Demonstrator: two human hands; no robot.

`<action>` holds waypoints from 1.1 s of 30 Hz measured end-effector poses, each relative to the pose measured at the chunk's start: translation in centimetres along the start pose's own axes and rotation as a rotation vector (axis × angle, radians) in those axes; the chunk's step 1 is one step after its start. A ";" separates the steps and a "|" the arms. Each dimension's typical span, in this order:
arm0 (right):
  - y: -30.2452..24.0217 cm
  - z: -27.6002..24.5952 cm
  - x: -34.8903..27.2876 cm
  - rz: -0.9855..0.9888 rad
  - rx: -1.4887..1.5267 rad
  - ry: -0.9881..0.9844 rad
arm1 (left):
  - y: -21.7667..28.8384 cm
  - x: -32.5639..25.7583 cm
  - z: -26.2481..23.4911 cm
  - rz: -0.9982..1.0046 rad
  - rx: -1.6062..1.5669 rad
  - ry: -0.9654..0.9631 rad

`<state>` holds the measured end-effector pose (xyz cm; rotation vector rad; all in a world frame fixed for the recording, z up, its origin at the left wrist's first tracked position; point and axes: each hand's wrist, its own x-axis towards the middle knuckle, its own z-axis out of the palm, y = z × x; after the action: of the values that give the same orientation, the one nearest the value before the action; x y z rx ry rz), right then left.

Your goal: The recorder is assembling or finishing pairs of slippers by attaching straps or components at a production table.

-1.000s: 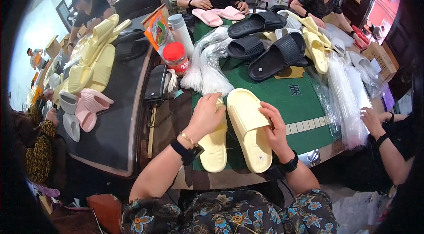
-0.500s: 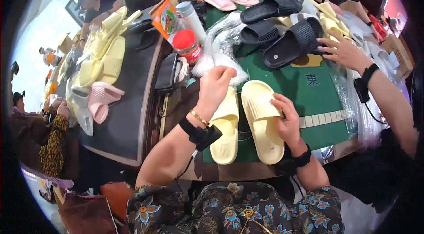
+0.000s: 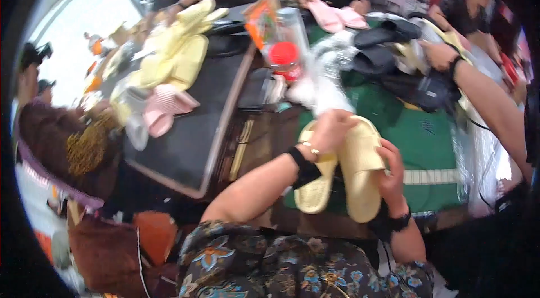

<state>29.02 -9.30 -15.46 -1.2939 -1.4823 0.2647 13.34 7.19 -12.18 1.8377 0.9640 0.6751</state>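
Note:
Two pale yellow foam slippers are held side by side above the near edge of the green table mat. My left hand grips the top of the left slipper. A black band and a bead bracelet sit on that wrist. My right hand clasps the right slipper along its right side, sole up. A clear plastic bag lies just beyond my left hand.
Black slippers and pink slippers lie at the table's far side, where another person's hand reaches in. A red-lidded jar stands mid-table. Yellow and pink slippers pile on a black table at left. Several people sit around.
Both slippers have come closer to me and lifted slightly, my hands still on them. The view has swung to the right. The other person's hand stays among the black slippers.

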 end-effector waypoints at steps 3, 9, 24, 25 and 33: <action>-0.7 0.3 -0.1 0.005 -0.013 -0.005 | 0.2 -0.9 0.1 0.215 0.009 0.209; 1.0 0.5 -0.2 0.080 0.005 -0.045 | 2.9 -2.4 -4.2 0.139 -0.425 0.121; 18.6 -24.0 -4.6 0.408 -0.329 0.765 | -10.1 -14.6 -41.6 -0.089 0.112 1.100; 19.1 -24.3 -4.8 0.400 -0.318 0.766 | -12.4 -15.2 -43.5 -0.104 0.105 1.086; 11.2 -16.5 -4.8 0.322 -0.457 0.632 | -8.9 -14.3 -38.5 -0.218 -0.106 0.850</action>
<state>47.69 -16.47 -20.16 -1.7763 -0.8100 -0.2810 -27.03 15.84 -4.59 1.3054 1.5967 1.3822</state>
